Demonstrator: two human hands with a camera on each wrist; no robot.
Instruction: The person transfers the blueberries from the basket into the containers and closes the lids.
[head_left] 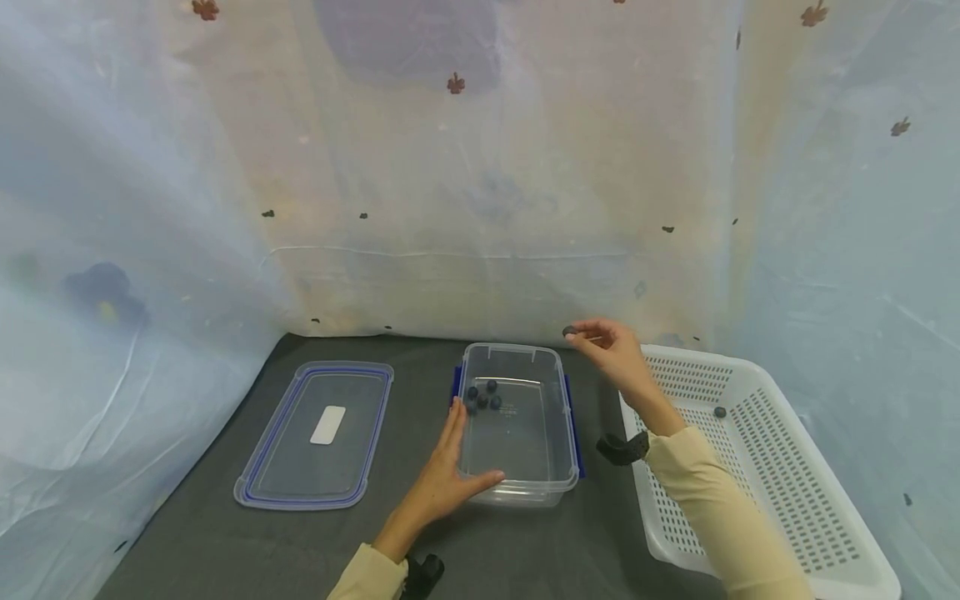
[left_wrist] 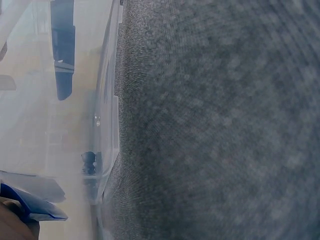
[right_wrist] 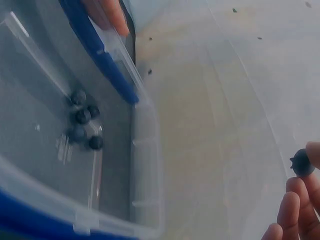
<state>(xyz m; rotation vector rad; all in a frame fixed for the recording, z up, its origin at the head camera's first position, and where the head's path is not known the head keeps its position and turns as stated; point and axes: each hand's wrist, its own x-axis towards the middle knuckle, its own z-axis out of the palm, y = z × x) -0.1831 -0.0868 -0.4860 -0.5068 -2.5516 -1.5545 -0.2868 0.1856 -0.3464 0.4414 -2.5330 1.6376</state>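
Observation:
A clear plastic container [head_left: 517, 450] with blue side clips [right_wrist: 100, 50] stands lidless in the middle. Several blueberries [right_wrist: 82, 116] lie together on its floor, toward the far left in the head view. My left hand [head_left: 438, 482] rests at the container's left side with fingers straight along the rim and thumb stretched over the near edge. Raised beyond the container's far right corner, my right hand [head_left: 618, 358] pinches one blueberry [right_wrist: 302, 163] between thumb and fingertips. A white perforated basket [head_left: 806, 450] stands under the right forearm, with a single blueberry [head_left: 720, 412] inside.
The clear lid [head_left: 288, 462] with a blue seal and a white label [head_left: 327, 425] lies flat at left on the dark grey table cloth [head_left: 202, 533]. Patterned sheeting [head_left: 480, 183] hangs behind the table and along both sides.

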